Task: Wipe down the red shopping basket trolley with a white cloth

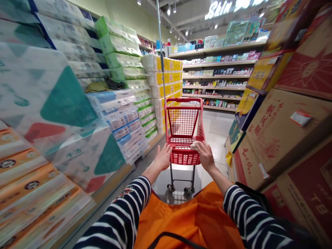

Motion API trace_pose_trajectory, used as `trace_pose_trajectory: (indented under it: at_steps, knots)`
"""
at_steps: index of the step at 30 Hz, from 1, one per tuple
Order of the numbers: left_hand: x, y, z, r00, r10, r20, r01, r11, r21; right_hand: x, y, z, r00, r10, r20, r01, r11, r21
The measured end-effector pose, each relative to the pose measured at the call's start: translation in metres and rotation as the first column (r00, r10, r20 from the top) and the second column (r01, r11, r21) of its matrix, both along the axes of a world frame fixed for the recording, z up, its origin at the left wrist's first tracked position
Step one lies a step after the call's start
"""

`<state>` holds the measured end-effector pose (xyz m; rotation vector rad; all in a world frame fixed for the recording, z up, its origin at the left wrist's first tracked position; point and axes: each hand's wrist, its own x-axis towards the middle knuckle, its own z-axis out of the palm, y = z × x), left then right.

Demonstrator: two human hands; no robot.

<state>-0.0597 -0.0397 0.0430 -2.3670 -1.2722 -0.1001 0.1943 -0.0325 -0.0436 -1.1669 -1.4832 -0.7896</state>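
A red plastic shopping cart (183,156) stands right in front of me, with a mesh basket and dark metal legs on casters. My left hand (164,157) is on the near left corner of its rim, the fingers bent over the edge. At the near right corner, my right hand (204,154) presses a small crumpled white cloth (193,145) against the rim. Part of the cloth is hidden under the fingers. Through the red mesh, no goods show in the basket.
Stacked tissue packs (64,90) line the left side, with yellow-and-white packs (168,79) farther on. Cardboard cartons (293,128) are piled close on the right. Shelves of small boxed goods (218,74) cross the far end. A thin upright pole (161,52) rises behind the cart's left side.
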Motion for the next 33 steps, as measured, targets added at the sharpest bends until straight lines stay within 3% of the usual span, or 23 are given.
trace_pose_trajectory:
  at_steps: [5, 12, 17, 22, 28, 30, 33]
  knots:
    - [0.026, -0.020, -0.008, 0.993, -0.113, 0.026, 0.112, 0.993, 0.031, 0.031, 0.008, -0.010, 0.993, 0.016, -0.117, -0.007, 0.997, 0.080]
    - [0.056, -0.044, -0.013, 0.976, -0.218, -0.004, 0.217, 0.974, 0.064, 0.072, 0.012, -0.012, 0.984, 0.006, -0.178, -0.005, 1.000, 0.004]
    - [0.064, -0.042, -0.010, 0.958, -0.283, -0.040, 0.285, 0.956, 0.072, 0.085, 0.017, -0.004, 0.964, 0.034, -0.262, -0.055, 0.996, -0.074]
    - [0.062, -0.023, -0.003, 0.954, -0.273, -0.121, 0.274, 0.962, -0.009, 0.050, 0.007, -0.001, 0.947, 0.000, -0.322, -0.038, 0.993, -0.112]
    - [0.077, -0.022, -0.015, 0.969, -0.239, -0.061, 0.238, 0.971, -0.012, -0.021, -0.009, -0.005, 0.955, 0.114, -0.273, -0.141, 0.987, -0.079]
    - [0.077, -0.021, -0.014, 0.964, -0.265, -0.021, 0.264, 0.964, -0.015, -0.021, -0.008, -0.005, 0.950, 0.111, -0.291, -0.137, 0.988, -0.069]
    - [0.069, -0.014, -0.006, 0.971, -0.240, -0.005, 0.240, 0.971, 0.004, 0.003, -0.003, -0.003, 0.949, 0.092, -0.303, -0.119, 0.990, -0.074]
